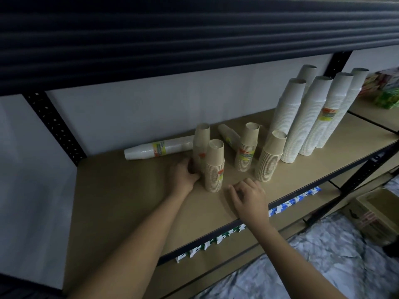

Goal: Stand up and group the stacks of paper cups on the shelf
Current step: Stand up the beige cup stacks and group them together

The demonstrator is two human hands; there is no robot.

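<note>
Paper cup stacks sit on the shelf (133,203), mid-frame to upper right. Largest first: five tall white stacks (311,117) upright, bunched at right, the rear ones partly hidden by the front ones. One white stack (159,147) lies on its side at centre-left by the back wall, its right end hidden behind brown cups. Four short brown stacks upright: two touching at centre, rear one (200,145) and front one (214,167); two more to the right (248,147) and (271,156). A fifth brown stack (227,135) lies tilted behind them, lower part hidden. Left hand (183,175) is curled around the base of the rear centre brown stack, fingertips hidden behind it. Right hand (251,199) rests loosely curled on the shelf board, holding nothing. Upper frame is dark, an upper shelf edge. Coloured packets (386,91) at far right are blurred and cut off. Lower right, a box (375,214), dim.
</note>
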